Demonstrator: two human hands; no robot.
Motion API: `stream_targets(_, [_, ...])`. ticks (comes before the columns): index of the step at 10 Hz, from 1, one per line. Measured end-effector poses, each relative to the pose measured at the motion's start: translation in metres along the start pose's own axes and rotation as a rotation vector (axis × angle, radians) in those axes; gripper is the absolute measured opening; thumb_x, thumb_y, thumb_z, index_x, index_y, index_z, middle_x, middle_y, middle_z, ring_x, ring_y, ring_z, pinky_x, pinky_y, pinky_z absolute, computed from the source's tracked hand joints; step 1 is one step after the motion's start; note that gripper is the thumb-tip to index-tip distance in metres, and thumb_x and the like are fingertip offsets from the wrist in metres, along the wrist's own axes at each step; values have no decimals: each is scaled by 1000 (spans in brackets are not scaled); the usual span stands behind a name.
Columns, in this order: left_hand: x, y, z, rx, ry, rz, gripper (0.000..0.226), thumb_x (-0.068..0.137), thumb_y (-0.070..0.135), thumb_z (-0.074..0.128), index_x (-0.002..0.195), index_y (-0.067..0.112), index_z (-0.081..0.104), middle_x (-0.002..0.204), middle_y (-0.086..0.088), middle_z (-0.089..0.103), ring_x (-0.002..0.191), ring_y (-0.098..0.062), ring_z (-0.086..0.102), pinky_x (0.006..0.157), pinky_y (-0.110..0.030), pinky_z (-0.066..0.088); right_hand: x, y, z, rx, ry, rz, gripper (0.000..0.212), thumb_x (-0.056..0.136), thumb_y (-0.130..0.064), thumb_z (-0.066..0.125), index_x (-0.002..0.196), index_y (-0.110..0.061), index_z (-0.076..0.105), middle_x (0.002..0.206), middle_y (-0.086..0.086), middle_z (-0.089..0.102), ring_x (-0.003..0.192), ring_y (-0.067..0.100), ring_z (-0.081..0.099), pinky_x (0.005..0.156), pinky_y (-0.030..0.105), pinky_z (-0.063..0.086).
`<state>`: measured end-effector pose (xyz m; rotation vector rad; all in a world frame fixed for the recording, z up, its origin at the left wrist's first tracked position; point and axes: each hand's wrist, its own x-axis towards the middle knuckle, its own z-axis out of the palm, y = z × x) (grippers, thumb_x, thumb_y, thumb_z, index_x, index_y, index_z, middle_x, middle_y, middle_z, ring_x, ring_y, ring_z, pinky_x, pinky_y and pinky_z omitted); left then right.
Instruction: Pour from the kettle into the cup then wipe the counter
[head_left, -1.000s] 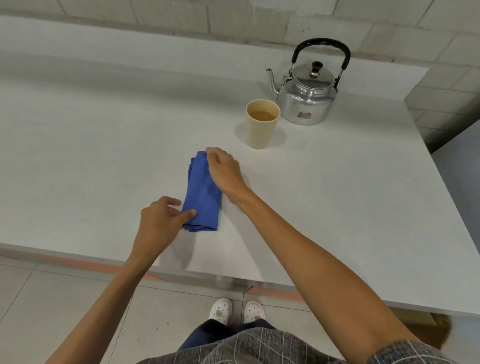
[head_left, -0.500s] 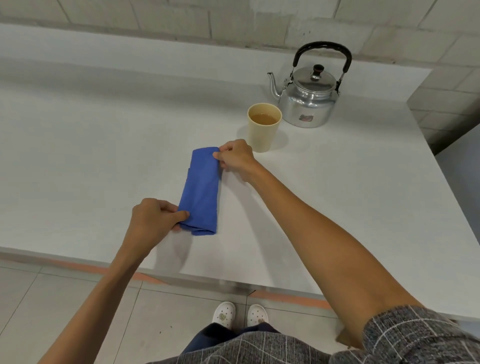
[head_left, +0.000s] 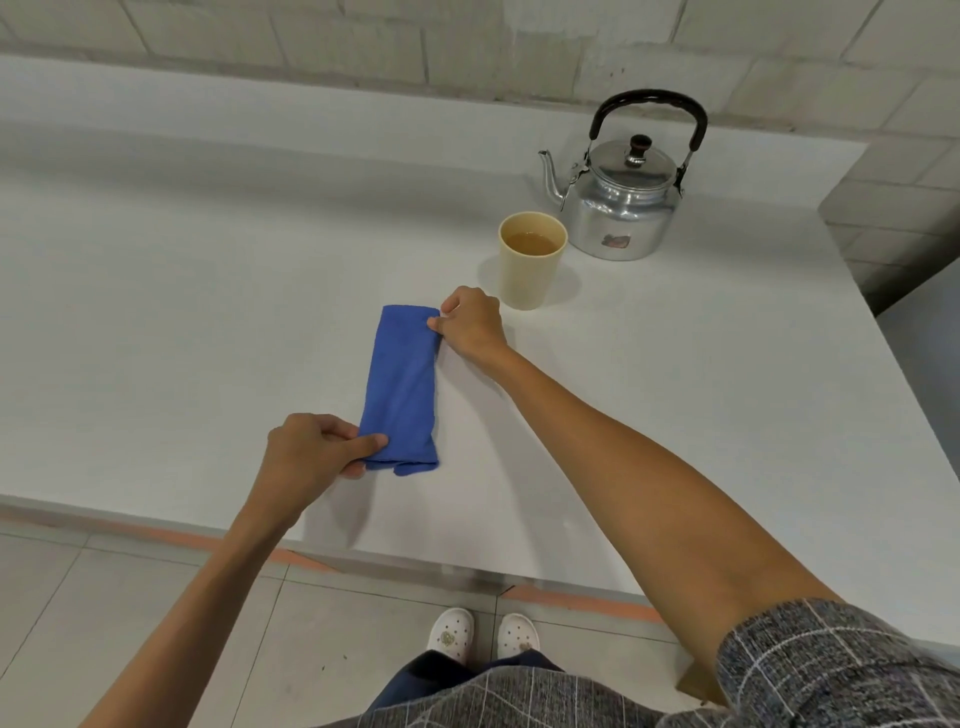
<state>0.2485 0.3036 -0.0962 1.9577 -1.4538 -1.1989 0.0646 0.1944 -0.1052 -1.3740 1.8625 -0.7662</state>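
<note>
A folded blue cloth (head_left: 401, 384) lies lengthwise on the white counter (head_left: 208, 312). My left hand (head_left: 311, 452) pinches its near left corner. My right hand (head_left: 470, 325) pinches its far right corner. Just beyond my right hand stands a beige cup (head_left: 531, 265) holding brownish liquid. Behind the cup, to its right, sits a silver kettle (head_left: 623, 208) with a black handle, its lid on and its spout pointing left.
The counter's front edge (head_left: 363, 558) runs just below my left hand, with tiled floor and my white shoes (head_left: 483, 634) under it. A block wall (head_left: 467, 47) backs the counter. The counter ends at the right past the kettle.
My right hand left the top of the cloth and took its far right corner in a pinch. The cloth now lies flatter and longer. My left hand kept its grip on the near corner.
</note>
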Motion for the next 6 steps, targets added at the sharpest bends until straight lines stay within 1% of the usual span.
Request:
stream_targets(1, [1,2,-1,40,-8,9,26,70,32,80,77,8,71,61,-9,71,60,-13,65,60,-20,44,-4,2,-5,10,-27,14,31,87,-24,68,104,0,58,99,10,58,91,22,52,74,28,39])
stream_targets(2, [2,2,-8,75,6,40,27,70,36,79,75,11,72,66,-12,73,69,-19,67,64,-22,46,-11,3,-16,15,-45,19,30,88,-21,66,71,-1,52,67,14,48,65,25,43,63,35,39])
stream_targets(3, [4,6,-16,109,36,82,27,71,39,78,73,12,72,68,-10,73,72,-22,68,71,-28,50,-22,7,-30,8,-72,-8,27,88,-8,60,87,19,62,93,38,62,67,33,44,70,46,49])
stream_targets(4, [9,14,-20,128,48,135,27,70,38,78,72,12,72,69,-10,72,71,-21,67,68,-28,50,-32,14,-47,12,-126,-28,19,86,3,53,97,14,64,85,27,65,74,22,53,75,39,53])
stream_targets(5, [11,28,-18,155,39,170,25,71,38,78,70,14,71,68,-8,71,70,-19,67,62,-23,46,-45,16,-65,22,-199,-36,15,87,0,55,97,6,66,82,9,64,72,17,58,69,26,51])
stream_targets(6, [14,49,-13,151,30,191,24,72,36,77,70,14,70,69,-6,71,73,-18,68,64,-24,46,-53,18,-88,8,-185,-40,14,87,-3,57,95,3,67,85,9,65,69,12,58,62,17,48])
